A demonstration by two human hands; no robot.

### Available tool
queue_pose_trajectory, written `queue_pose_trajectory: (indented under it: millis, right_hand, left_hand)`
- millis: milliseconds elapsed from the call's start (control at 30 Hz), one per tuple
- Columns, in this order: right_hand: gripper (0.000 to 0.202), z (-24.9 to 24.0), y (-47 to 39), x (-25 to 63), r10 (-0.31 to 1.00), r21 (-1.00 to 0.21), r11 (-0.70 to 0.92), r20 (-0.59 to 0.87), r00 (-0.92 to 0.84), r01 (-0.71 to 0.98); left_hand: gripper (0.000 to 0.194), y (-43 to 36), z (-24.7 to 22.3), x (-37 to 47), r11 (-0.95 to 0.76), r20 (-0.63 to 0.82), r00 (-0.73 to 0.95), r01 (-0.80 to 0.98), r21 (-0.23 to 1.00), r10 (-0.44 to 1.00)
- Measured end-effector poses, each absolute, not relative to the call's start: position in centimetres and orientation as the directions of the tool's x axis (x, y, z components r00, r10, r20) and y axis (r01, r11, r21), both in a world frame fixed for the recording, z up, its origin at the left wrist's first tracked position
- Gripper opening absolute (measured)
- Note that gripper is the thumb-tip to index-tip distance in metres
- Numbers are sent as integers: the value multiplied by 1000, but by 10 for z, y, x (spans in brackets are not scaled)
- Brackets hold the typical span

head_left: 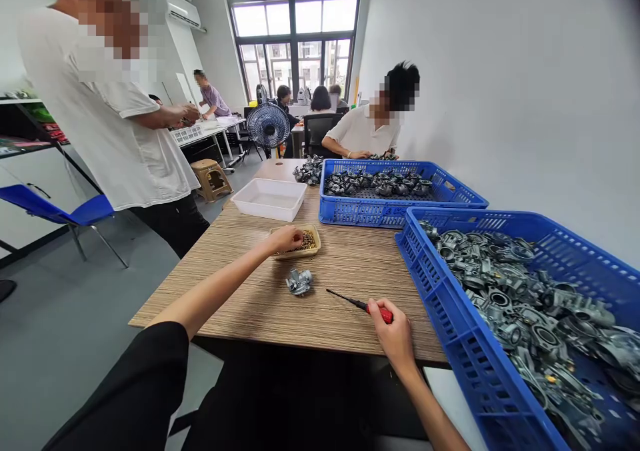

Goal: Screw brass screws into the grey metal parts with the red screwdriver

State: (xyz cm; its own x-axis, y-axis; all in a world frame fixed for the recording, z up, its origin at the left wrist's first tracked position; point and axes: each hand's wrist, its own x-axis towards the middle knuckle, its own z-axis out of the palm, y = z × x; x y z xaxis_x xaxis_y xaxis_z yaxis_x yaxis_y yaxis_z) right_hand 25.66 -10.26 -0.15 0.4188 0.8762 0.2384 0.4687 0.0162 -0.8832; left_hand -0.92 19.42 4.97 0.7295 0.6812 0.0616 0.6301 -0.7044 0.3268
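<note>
My left hand [287, 239] reaches into a small cream tray [295, 256] of little brass-coloured parts [309, 240]. Its fingers are bunched together among them, and whatever they pinch is hidden. In my right hand [393, 331] is a screwdriver [361, 303] with a red and black handle. Its dark shaft points left, low over the tabletop. Between the two hands, a grey metal casting that looks like a carburetor body [299, 282] sits on the wooden table [240, 298], just in front of the cream tray and touched by neither hand.
A blue crate [450, 318] of metal castings stands close on my right. Behind it is another blue crate [360, 217] with darker assemblies, where a co-worker [367, 128] sits. A white tray [270, 199] lies at the back left. Another person [110, 118] stands left of the table.
</note>
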Motion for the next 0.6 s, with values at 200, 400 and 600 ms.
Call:
queue_pose_trajectory:
  millis: [200,400,600]
  right_hand:
    - [48,-1,-102,257,876,-884,21,241,418,467]
    - [48,1,-103,256,878,-890,22,236,417,456]
    - [48,-1,-103,256,875,-881,32,254,413,472]
  left_hand:
    - [20,193,48,-9,-703,59,727,636,319,684]
    - [22,187,48,-10,-698,71,722,633,336,689]
    - [22,181,49,-8,-712,97,730,613,342,676]
